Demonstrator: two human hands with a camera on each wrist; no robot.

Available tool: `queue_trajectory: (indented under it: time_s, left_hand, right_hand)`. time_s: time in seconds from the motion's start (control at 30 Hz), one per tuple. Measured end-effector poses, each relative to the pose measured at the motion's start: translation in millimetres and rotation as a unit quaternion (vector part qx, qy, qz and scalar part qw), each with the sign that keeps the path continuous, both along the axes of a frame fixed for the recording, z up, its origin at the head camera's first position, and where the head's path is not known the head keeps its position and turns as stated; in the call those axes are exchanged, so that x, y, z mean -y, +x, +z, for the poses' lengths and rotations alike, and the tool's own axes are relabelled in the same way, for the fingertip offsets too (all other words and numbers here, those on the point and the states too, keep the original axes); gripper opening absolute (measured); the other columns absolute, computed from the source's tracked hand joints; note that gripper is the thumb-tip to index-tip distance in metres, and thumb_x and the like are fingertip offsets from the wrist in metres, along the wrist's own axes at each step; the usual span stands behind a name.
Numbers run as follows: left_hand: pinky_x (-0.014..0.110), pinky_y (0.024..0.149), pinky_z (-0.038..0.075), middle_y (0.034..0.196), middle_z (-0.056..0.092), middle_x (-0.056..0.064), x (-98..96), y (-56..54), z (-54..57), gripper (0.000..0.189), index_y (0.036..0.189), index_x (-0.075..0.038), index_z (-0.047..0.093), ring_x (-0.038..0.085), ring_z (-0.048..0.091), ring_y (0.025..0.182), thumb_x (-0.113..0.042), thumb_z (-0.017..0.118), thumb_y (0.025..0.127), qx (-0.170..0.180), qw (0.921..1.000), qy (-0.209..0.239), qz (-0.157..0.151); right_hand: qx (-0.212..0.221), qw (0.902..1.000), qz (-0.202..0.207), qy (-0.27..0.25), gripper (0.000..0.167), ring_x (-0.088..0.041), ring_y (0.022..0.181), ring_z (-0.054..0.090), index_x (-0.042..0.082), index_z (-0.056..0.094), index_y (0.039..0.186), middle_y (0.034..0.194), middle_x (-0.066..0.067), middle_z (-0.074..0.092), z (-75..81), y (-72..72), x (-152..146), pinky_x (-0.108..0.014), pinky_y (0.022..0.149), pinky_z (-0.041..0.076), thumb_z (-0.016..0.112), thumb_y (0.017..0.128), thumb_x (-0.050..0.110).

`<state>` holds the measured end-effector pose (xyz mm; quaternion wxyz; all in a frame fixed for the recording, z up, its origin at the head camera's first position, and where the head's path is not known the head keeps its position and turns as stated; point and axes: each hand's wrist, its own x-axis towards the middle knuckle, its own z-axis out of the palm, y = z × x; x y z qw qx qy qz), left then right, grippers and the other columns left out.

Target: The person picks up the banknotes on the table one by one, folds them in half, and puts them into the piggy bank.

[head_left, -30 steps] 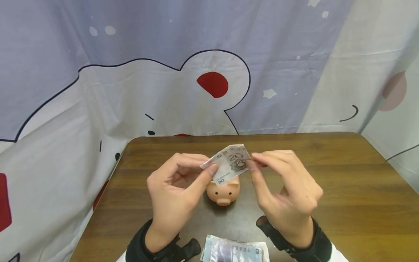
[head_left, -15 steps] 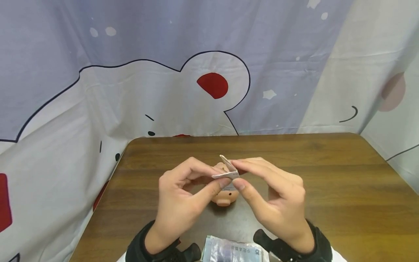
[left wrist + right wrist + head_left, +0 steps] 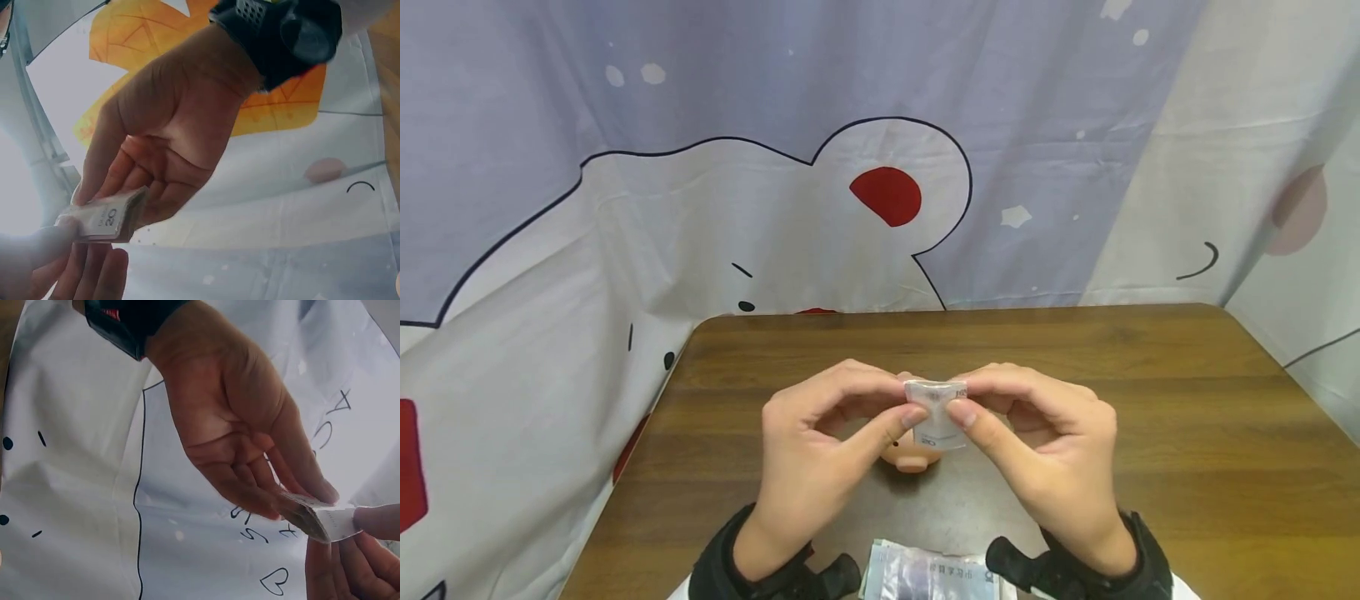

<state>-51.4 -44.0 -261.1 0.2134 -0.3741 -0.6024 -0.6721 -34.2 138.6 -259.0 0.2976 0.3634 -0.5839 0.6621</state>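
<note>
Both hands pinch a small folded banknote (image 3: 937,427) between thumbs and forefingers, above the tabletop. My left hand (image 3: 820,450) grips its left side and my right hand (image 3: 1052,446) its right side, with the thumbs on the near face. A printed 20 shows on the folded banknote (image 3: 107,220) in the left wrist view, and its layered edges appear on the banknote (image 3: 331,524) in the right wrist view. Just behind the note stands an orange-pink piggy bank (image 3: 912,463), mostly hidden, its snout showing below.
Near the front edge of the brown wooden table (image 3: 1187,433) lies a stack of banknotes (image 3: 936,575), cut off by the view's bottom. A patterned cloth (image 3: 737,225) hangs behind the table. Black bands with cameras circle both wrists.
The banknote was spread wider, then bent into a V, and is now folded smaller with its face toward me. My right hand has moved left, closer to the left hand.
</note>
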Motion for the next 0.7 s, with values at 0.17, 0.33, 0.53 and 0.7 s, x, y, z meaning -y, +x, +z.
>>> queue_trajectory:
  time_s: [0.17, 0.33, 0.53, 0.7]
  left_hand:
    - [0.036, 0.069, 0.060, 0.085, 0.071, 0.011, 0.5, 0.5, -1.1, 0.020, 0.092, 0.000, 0.072, 0.023, 0.068, 0.081, 0.010, 0.077, 0.076, 0.020, 0.9996, -0.003, -0.021]
    - [0.037, 0.067, 0.060, 0.085, 0.071, 0.013, 0.8, 0.5, -1.5, 0.018, 0.091, 0.001, 0.072, 0.023, 0.070, 0.079, 0.011, 0.077, 0.076, 0.024, 0.9996, 0.007, -0.014]
    - [0.036, 0.063, 0.060, 0.084, 0.071, 0.016, 2.0, 1.4, -1.3, 0.018, 0.091, 0.003, 0.072, 0.023, 0.070, 0.074, 0.013, 0.076, 0.076, 0.027, 0.9992, 0.027, -0.007]
    - [0.036, 0.062, 0.059, 0.083, 0.070, 0.017, 2.0, 1.5, -1.2, 0.018, 0.090, 0.004, 0.071, 0.023, 0.070, 0.068, 0.014, 0.075, 0.076, 0.022, 0.9989, 0.040, 0.010]
  right_hand:
    - [0.022, 0.9996, -0.013, -0.014, 0.017, -0.024, 0.080, 0.066, -0.012, 0.068, 0.092, 0.086, -0.019, 0.069, 1.7, -0.6, -2.3, -0.026, 0.071, 0.056, 0.064, 0.079, -0.023]
    - [0.047, 0.9987, -0.015, 0.009, 0.016, -0.024, 0.078, 0.066, -0.011, 0.068, 0.093, 0.086, -0.020, 0.068, 1.9, -0.9, -4.0, -0.026, 0.071, 0.056, 0.065, 0.080, -0.021]
    - [0.066, 0.9968, 0.003, 0.045, 0.019, -0.020, 0.079, 0.065, -0.009, 0.066, 0.096, 0.089, -0.016, 0.068, -0.8, -2.8, -6.1, -0.025, 0.069, 0.056, 0.063, 0.082, -0.021]
    - [0.061, 0.9960, 0.007, 0.065, 0.024, -0.021, 0.081, 0.066, -0.008, 0.067, 0.098, 0.090, -0.016, 0.069, 0.4, -3.5, -7.1, -0.026, 0.074, 0.056, 0.064, 0.080, -0.022]
